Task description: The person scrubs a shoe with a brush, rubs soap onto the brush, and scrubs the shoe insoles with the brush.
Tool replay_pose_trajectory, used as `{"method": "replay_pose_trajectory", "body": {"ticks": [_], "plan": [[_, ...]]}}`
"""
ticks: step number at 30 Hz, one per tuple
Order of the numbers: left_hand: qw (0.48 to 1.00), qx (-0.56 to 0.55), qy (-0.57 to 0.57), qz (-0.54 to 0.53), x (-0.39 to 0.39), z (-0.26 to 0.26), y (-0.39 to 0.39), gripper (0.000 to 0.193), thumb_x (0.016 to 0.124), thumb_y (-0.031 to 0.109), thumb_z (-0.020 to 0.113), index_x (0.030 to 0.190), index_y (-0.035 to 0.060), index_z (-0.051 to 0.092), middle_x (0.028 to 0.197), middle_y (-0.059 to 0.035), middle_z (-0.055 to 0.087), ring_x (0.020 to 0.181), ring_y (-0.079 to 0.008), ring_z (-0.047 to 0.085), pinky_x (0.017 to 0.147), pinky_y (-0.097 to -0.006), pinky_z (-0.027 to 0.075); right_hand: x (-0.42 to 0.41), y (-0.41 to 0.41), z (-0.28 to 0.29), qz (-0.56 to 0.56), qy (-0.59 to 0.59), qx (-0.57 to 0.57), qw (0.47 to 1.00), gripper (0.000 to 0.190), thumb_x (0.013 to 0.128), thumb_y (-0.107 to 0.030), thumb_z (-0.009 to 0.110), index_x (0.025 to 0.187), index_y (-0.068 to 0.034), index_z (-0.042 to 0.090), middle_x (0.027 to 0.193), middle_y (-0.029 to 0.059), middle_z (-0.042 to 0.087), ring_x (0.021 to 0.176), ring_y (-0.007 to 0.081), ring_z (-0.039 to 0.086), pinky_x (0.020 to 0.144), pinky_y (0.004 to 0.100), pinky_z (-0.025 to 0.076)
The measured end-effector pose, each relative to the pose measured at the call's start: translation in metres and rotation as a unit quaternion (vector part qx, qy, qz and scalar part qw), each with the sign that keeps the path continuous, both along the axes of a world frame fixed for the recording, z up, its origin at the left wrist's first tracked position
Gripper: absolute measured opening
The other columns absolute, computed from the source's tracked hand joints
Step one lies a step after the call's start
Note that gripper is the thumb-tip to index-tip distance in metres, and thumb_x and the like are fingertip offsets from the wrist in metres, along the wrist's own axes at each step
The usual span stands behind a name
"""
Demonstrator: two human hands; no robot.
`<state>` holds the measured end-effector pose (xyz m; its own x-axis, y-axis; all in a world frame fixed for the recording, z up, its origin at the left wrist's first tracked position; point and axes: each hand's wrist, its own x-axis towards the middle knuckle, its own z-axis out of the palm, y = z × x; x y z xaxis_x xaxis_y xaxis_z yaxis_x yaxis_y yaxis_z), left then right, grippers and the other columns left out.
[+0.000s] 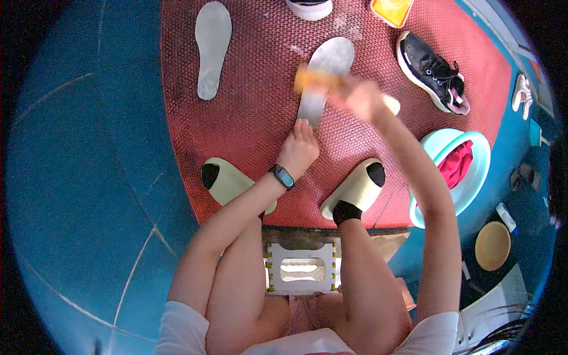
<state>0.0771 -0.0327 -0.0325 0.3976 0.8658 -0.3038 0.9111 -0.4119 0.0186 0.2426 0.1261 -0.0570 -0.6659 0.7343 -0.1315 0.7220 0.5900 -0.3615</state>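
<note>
A grey shoe insole (332,55) lies on the red mesh mat, its toe end pointing away from me. The fingertips of my left hand (300,148) press on its heel end. Blurred by motion, my right hand (359,98) grips a scrub brush (317,80) with an orange-yellow head over the middle of the insole; a pale handle end shows beyond the fist. A second grey insole (213,49) lies apart at the upper left of the mat. At the upper right rests a black lace-up sneaker (428,71) with a white sole.
Part of another shoe (310,9) and a tray with orange contents (392,11) are at the top edge. A mint-green basin (481,177) holding red cloth (457,164) stands right of my arm. My slippered feet flank the mat's near side, by a white stool (301,250).
</note>
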Motion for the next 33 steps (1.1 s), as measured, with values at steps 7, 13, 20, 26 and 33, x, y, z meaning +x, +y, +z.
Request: {"method": "replay_pose_trajectory", "body": {"ticks": [7, 13, 20, 26, 33], "plan": [[0.999, 0.017, -0.039, 0.027, -0.002, 0.000, -0.005, 0.033, 0.079, 0.012, 0.048, 0.102, -0.0094, 0.059, 0.112, -0.0241, 0.057, 0.106, -0.0325, 0.054, 0.084, -0.0343, 0.048, -0.015, -0.024, 0.019, 0.202, 0.032, -0.068, 0.976, 0.026, 0.081, -0.032, 0.057, 0.094, -0.010, 0.057, 0.075, 0.0136, 0.055, 0.062, 0.0286, 0.060, 0.048, 0.0394, 0.047], [0.999, 0.013, -0.029, 0.014, 0.005, -0.005, -0.004, 0.034, 0.080, 0.012, 0.048, 0.107, -0.0078, 0.056, 0.115, -0.0229, 0.055, 0.112, -0.0321, 0.050, 0.075, -0.0324, 0.053, -0.002, -0.027, -0.014, 0.019, -0.059, 0.107, 0.992, 0.031, 0.081, -0.036, 0.058, 0.091, -0.006, 0.060, 0.078, 0.0123, 0.058, 0.066, 0.0239, 0.061, 0.048, 0.0367, 0.048], [0.998, 0.041, -0.048, 0.011, -0.001, 0.003, -0.001, 0.030, 0.080, 0.010, 0.048, 0.099, -0.0095, 0.060, 0.110, -0.0242, 0.058, 0.107, -0.0331, 0.054, 0.081, -0.0334, 0.050, -0.014, -0.033, 0.003, -0.119, 0.002, 0.049, 0.992, 0.030, 0.084, -0.035, 0.056, 0.105, -0.015, 0.059, 0.088, 0.0143, 0.059, 0.057, 0.0267, 0.059, 0.045, 0.0363, 0.047], [0.998, 0.050, -0.022, 0.004, -0.005, 0.001, -0.008, 0.028, 0.082, 0.012, 0.048, 0.098, -0.0080, 0.060, 0.109, -0.0226, 0.058, 0.107, -0.0329, 0.055, 0.078, -0.0308, 0.051, -0.010, -0.019, 0.017, 0.020, 0.044, -0.063, 0.997, 0.036, 0.085, -0.039, 0.053, 0.113, -0.017, 0.055, 0.085, 0.0150, 0.058, 0.054, 0.0305, 0.058, 0.044, 0.0386, 0.046], [0.999, 0.040, -0.024, 0.017, -0.003, -0.003, -0.002, 0.031, 0.081, 0.010, 0.048, 0.102, -0.0093, 0.058, 0.109, -0.0226, 0.058, 0.102, -0.0319, 0.057, 0.071, -0.0306, 0.053, 0.006, -0.010, 0.001, 0.166, 0.095, 0.039, 0.981, 0.033, 0.079, -0.033, 0.061, 0.112, -0.031, 0.058, 0.079, 0.0082, 0.056, 0.056, 0.0213, 0.059, 0.045, 0.0346, 0.049]]}}
